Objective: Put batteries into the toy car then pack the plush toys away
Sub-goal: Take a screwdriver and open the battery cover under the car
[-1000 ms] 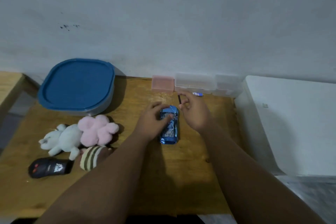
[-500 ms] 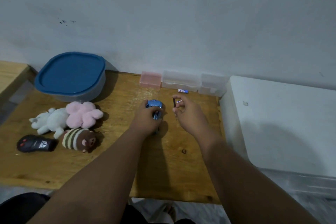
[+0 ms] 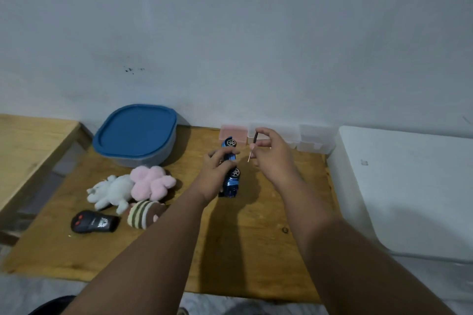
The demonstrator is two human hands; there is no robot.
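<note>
A person's left hand (image 3: 217, 176) wraps its fingers (image 3: 223, 154) round the middle of a blue toy car (image 3: 231, 183). The car is tipped onto its side, with its wheels and underside facing the right hand (image 3: 272, 158). Whether it rests on the wooden desk (image 3: 256, 250) or hangs just above it cannot be told.

The right hand's fingers (image 3: 263, 133) and thumb pinch a small screwdriver (image 3: 255, 138). Its dark handle points up and its thin metal shaft points down. The tip sits just beside the car's underside, not touching it.

The car is probably turned this way so that its battery cover faces the tool, and the step in hand looks like opening that cover. No battery is visible; one may lie hidden behind the right hand.

Three plush toys (image 3: 152, 183), one white, one pink and one striped, lie bunched together well to the left of the left fingers, untouched. A black remote control (image 3: 93, 221) sits just beside them, nearer the person.

Beyond the toys, also left of the fingers, stands a container (image 3: 135, 130) with its blue lid on. It is likely where the toys will go once the car is finished.

A row of small plastic boxes (image 3: 314, 137) lines the wall just beyond the right fingers.
</note>
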